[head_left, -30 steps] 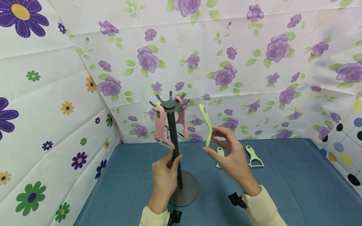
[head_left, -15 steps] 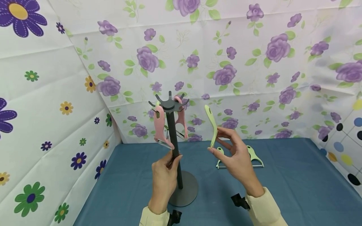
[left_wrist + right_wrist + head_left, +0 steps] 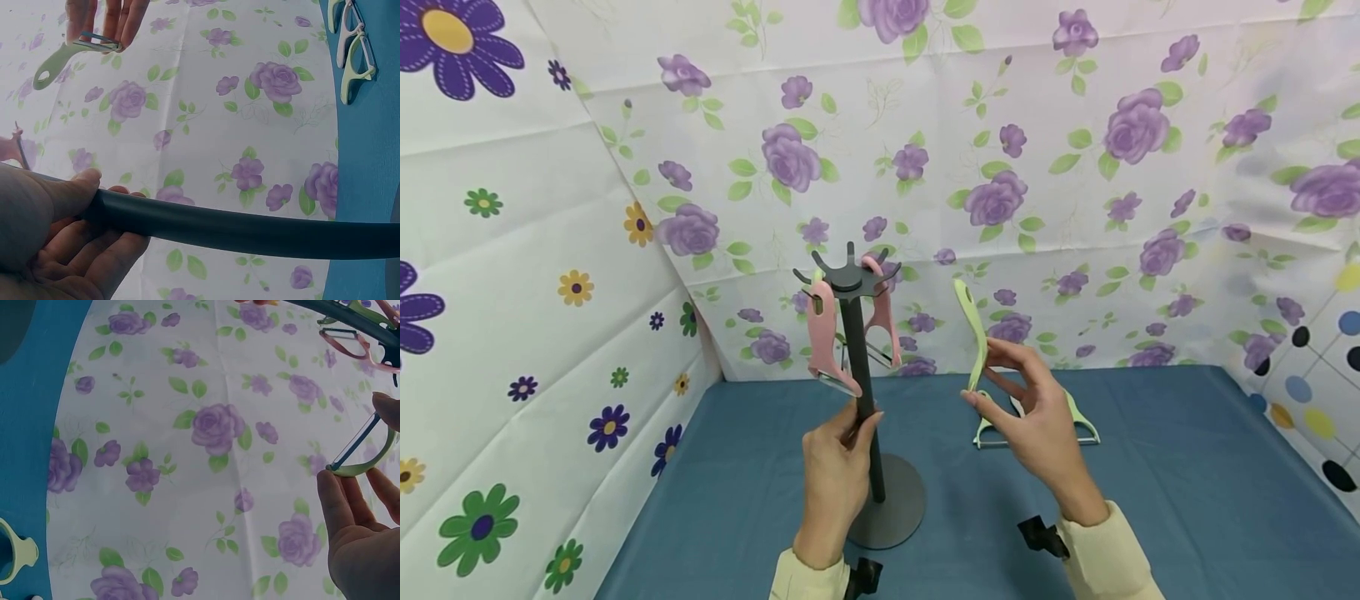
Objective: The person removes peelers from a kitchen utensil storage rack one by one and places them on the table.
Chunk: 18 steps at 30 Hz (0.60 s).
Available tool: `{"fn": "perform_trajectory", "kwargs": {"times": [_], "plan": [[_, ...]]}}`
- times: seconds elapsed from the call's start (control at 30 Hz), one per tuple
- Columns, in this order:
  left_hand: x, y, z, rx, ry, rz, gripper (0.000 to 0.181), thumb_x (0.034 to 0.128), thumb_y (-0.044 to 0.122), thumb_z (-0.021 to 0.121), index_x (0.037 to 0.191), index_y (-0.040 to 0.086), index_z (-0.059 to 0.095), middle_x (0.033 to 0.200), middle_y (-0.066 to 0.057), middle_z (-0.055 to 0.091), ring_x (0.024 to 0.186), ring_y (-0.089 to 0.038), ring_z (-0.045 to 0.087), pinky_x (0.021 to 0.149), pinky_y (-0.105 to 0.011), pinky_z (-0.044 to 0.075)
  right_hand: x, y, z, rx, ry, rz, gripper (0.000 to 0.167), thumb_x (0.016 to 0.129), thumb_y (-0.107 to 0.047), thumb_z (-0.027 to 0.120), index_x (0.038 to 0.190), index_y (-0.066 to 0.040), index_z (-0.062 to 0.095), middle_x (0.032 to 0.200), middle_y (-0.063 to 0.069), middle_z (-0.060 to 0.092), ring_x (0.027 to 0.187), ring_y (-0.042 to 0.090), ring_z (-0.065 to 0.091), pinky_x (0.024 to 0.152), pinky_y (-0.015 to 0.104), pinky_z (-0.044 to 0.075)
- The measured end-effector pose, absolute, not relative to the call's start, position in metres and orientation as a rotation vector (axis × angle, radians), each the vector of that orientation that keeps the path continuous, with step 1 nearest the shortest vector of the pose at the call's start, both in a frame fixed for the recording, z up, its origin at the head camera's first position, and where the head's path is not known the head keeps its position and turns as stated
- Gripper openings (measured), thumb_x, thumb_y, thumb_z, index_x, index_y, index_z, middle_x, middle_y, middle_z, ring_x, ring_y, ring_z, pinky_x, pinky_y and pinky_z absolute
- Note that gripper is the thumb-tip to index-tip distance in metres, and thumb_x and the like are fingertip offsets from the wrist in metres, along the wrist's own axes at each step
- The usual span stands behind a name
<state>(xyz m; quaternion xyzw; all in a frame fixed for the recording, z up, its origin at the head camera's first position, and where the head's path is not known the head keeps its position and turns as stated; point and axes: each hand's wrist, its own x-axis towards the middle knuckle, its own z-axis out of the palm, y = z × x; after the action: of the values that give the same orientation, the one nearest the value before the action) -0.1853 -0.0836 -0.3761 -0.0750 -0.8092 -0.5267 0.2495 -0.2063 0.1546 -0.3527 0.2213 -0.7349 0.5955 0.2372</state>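
Note:
My left hand (image 3: 835, 475) grips the upright pole (image 3: 206, 224) of a dark hanging stand (image 3: 850, 277), thumb and fingers around it below the hooks. On the stand hang two pink peelers, one at the front left (image 3: 822, 329) and one at the back right (image 3: 883, 325). A light green piece shows behind the front one, mostly hidden. To the right of the stand my right hand (image 3: 1037, 425) pinches a green peeler (image 3: 972, 325) by its blade end. Its handle points up, apart from the hooks. In the right wrist view its blade (image 3: 355, 442) spans between thumb and fingertips.
Behind the right hand, green peelers (image 3: 1081, 414) lie on the blue tabletop (image 3: 1180, 500), partly covered. Between them the left wrist view shows a pale peeler (image 3: 342, 39). The stand's round base (image 3: 891, 512) rests on the table. Flowered cloth (image 3: 925, 167) hangs behind.
My right hand has moved right, carrying the green peeler farther from the stand and across the peelers on the table. The left hand keeps its grip on the pole.

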Motion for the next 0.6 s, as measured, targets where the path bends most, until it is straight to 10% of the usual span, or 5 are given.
{"fn": "perform_trajectory", "kwargs": {"times": [0.6], "plan": [[-0.185, -0.083, -0.376, -0.192, -2.204, -1.443, 0.015, 0.0978, 0.014, 0.07, 0.109, 0.013, 0.079, 0.102, -0.009, 0.079, 0.092, -0.021, 0.078, 0.079, -0.036, 0.066, -0.209, 0.167, -0.359, 0.556, -2.018, 1.605, 0.068, 0.088, 0.002, 0.077, 0.148, -0.018, 0.052, 0.131, 0.005, 0.057, 0.123, 0.011, 0.058, 0.105, 0.023, 0.053]]}}
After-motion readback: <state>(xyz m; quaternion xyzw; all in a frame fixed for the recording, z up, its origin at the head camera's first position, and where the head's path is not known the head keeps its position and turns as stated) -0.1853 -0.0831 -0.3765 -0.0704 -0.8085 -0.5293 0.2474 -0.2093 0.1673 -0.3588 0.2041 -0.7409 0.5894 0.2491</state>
